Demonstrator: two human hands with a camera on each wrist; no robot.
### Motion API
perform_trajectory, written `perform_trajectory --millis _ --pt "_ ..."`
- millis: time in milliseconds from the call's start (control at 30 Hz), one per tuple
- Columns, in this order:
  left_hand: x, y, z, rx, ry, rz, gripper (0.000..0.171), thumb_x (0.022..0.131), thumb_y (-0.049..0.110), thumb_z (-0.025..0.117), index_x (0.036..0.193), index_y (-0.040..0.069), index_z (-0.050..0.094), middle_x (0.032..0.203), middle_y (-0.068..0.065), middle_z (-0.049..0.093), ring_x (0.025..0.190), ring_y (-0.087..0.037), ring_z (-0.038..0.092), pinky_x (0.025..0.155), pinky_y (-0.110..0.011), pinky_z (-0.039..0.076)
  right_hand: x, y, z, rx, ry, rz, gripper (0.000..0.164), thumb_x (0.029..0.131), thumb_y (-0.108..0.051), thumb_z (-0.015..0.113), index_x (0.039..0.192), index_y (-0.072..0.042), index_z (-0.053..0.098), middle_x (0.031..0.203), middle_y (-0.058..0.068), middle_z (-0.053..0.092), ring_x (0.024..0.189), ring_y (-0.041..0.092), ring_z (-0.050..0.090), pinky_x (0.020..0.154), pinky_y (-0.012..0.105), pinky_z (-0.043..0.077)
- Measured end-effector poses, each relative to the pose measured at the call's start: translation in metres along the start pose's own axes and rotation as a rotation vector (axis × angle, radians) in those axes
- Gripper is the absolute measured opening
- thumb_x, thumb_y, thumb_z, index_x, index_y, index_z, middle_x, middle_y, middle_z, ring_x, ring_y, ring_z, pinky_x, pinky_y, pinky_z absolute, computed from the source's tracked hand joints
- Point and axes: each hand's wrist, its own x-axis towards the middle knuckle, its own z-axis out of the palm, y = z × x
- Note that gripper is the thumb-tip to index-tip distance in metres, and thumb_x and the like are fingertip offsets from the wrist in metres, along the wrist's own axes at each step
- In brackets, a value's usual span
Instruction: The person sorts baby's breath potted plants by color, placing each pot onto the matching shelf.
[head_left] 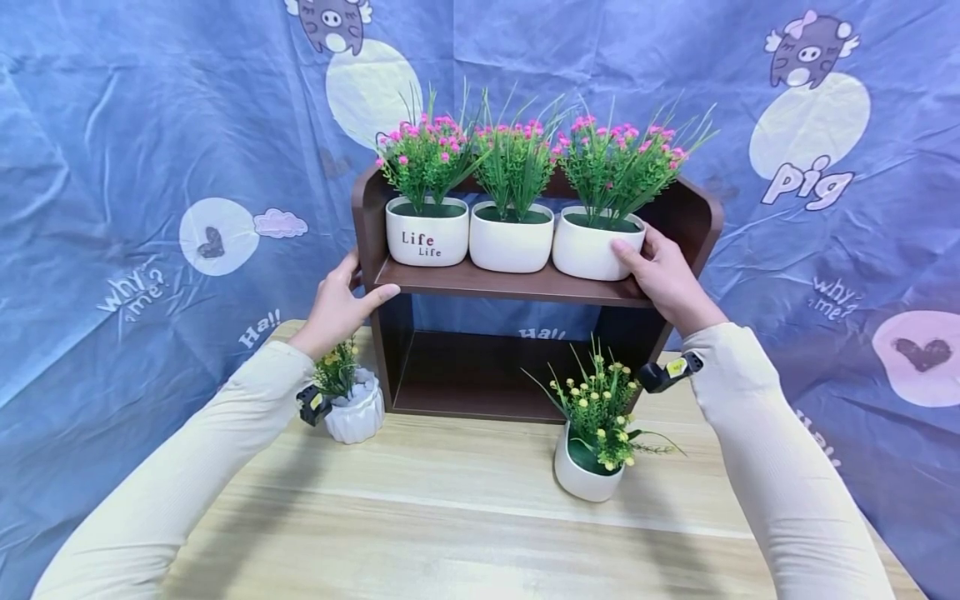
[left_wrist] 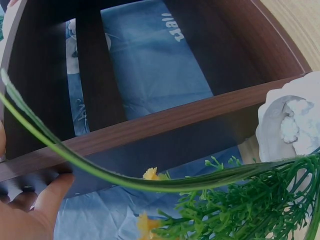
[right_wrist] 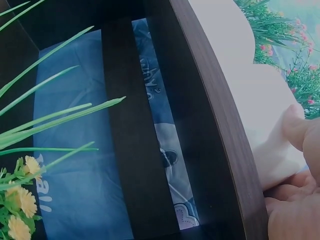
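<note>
On the upper board of a dark brown two-tier shelf [head_left: 517,285], three white pots with pink flowers stand in a row: a left pot [head_left: 427,242] lettered "Life", a middle pot [head_left: 512,243] and a right pot [head_left: 596,250]. My right hand [head_left: 667,275] grips the right pot, thumb on its front and fingers at its right side. The right wrist view shows that pot [right_wrist: 270,120] close up. At the shelf's left side, my left hand [head_left: 341,300] holds the side panel, its thumb along the front edge and the other fingers partly hidden behind the panel.
A white fluted pot [head_left: 356,417] with a yellow-flowered plant stands on the wooden table [head_left: 450,517] by the shelf's left foot. Before its right foot is a tilted-looking white pot [head_left: 581,475] with yellow flowers [head_left: 600,400]. A blue printed cloth [head_left: 150,125] hangs behind.
</note>
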Motion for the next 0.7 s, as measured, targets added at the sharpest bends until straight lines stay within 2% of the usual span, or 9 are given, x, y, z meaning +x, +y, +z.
perform_trajectory --millis 167,300,433,533,700 --pt "0.0 0.001 0.0 -0.002 -0.002 -0.002 0.074 0.086 0.037 0.071 0.149 0.019 0.035 0.142 -0.012 0.047 0.128 -0.031 0.048 0.095 -0.051 0.047 0.001 0.001 -0.002 0.037 -0.018 0.003 0.058 0.099 -0.032 0.049 0.147 -0.003 0.032 0.12 0.004 0.053 0.079 0.004 0.052 0.058 0.018 0.043" --pt "0.0 0.001 0.0 0.001 0.0 -0.004 0.074 0.086 0.037 0.071 0.149 0.019 0.035 0.142 -0.012 0.048 0.128 -0.031 0.048 0.095 -0.051 0.047 0.0 0.001 -0.002 0.05 -0.029 -0.001 0.057 0.101 -0.029 0.048 0.147 0.0 0.03 0.111 -0.003 0.053 0.073 0.006 0.051 0.054 0.02 0.042" --pt "-0.001 0.001 0.0 -0.003 0.006 -0.005 0.072 0.086 0.036 0.071 0.147 0.017 0.038 0.14 -0.013 0.049 0.128 -0.031 0.049 0.095 -0.05 0.048 -0.002 -0.001 -0.001 0.068 -0.014 0.001 0.057 0.101 -0.028 0.048 0.147 0.001 0.03 0.11 -0.003 0.054 0.079 0.003 0.053 0.056 0.018 0.044" --pt "-0.001 0.002 0.0 -0.008 0.008 -0.005 0.069 0.087 0.034 0.071 0.145 0.016 0.04 0.139 -0.013 0.05 0.127 -0.031 0.049 0.094 -0.05 0.048 -0.005 -0.002 0.0 0.08 0.0 0.017 0.057 0.101 -0.028 0.047 0.147 0.001 0.03 0.115 0.002 0.054 0.084 0.003 0.053 0.058 0.016 0.044" --pt "-0.001 0.002 0.001 -0.01 0.008 -0.005 0.069 0.087 0.034 0.071 0.145 0.016 0.04 0.139 -0.013 0.05 0.127 -0.031 0.049 0.094 -0.05 0.048 -0.01 -0.003 0.003 0.034 0.017 0.056 0.057 0.102 -0.03 0.043 0.15 -0.002 0.027 0.135 0.015 0.047 0.099 0.003 0.051 0.068 0.013 0.045"
